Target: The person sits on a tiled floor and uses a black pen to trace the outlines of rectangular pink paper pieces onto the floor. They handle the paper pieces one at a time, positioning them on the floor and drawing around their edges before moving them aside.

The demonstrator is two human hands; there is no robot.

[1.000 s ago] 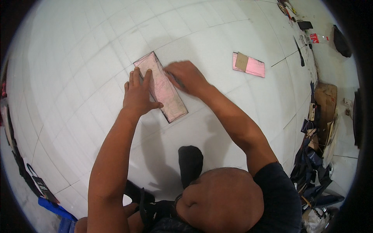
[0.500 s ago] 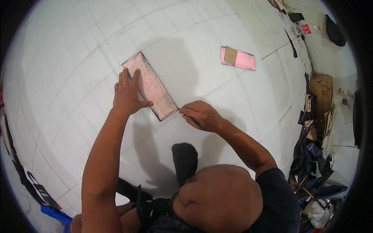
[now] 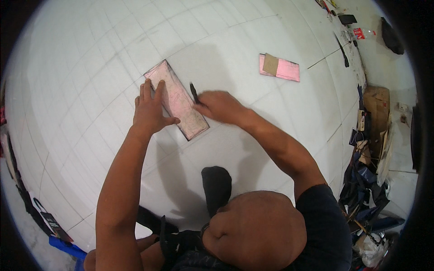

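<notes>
Right hand [image 3: 220,106] has shifted up from the lower right corner of the long pink panel [image 3: 182,101] to beside its right long edge, about midway; the dark pen [image 3: 193,91] in it now juts up past the knuckles. Left hand [image 3: 151,106] and panel basically same spot.

Biggest first. White floor [image 3: 104,54], thin lines crossing it, seams curving toward the rim. Heap of dark items [image 3: 361,187] along the right side, brown cardboard [image 3: 377,106] just above it. Foot in a dark sock [image 3: 216,189] on the floor, near side of the panel.

Left hand: fingers spread, flat over the panel's left side; index fingertip on the pink face, thumb on the lower left edge, other fingers at the upper left edge. Right hand: fingers curled, pinching the pen; slight blur, exact contact can't be told.

Pink panel lies flat on the floor, left of centre, slanting from upper left to lower right, dark outline, scribbly dark marks on the face. Black pouch [image 3: 391,36] far upper right. Smaller pink piece [image 3: 289,70] flat, upper right of the right hand, well apart from the panel; brown patch [image 3: 271,64] across its left part. Clear bottle with red label [image 3: 359,33] near the pouch. Pen smallest, beside the panel's right edge; whether its tip touches is hidden by the hand.
</notes>
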